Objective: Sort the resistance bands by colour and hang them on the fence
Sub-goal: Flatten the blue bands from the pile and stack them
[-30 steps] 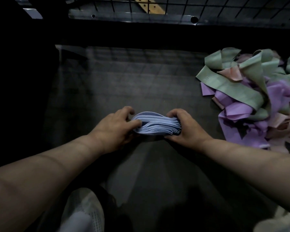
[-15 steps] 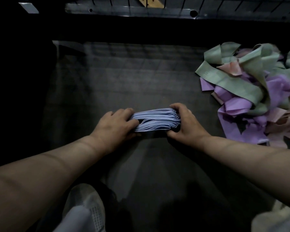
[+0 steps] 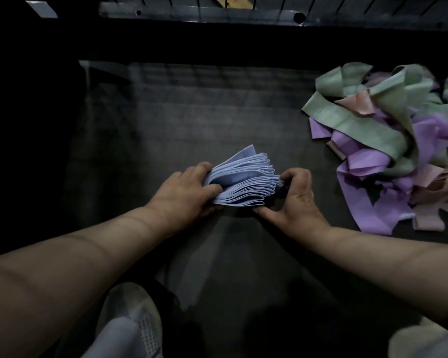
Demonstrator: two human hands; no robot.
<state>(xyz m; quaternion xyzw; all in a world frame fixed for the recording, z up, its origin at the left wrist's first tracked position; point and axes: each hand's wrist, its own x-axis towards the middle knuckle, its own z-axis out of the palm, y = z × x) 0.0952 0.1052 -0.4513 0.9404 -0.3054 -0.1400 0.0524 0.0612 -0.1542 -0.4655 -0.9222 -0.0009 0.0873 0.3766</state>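
The stack of light blue resistance bands (image 3: 243, 182) was down near the middle of the dark mat (image 3: 192, 112), looped ends pointing right and the top few layers fanned upward; honestly couldn't tell if it was resting on the mat or held just off it. The left hand (image 3: 184, 195) was gripping the stack's left end, fingers curled over the top; the right hand (image 3: 295, 200) was at the other end, fingers curled onto the looped edges and thumb stretched along underneath, so it was pinching that side. Well off to the right sat a tangled heap of green, purple and pink bands (image 3: 398, 140), spilling past the edge of the view; the fence rail (image 3: 204, 15) ran across the top, grey metal with holes in it; a white mesh shoe (image 3: 130, 324) poked in at the bottom under the left forearm.
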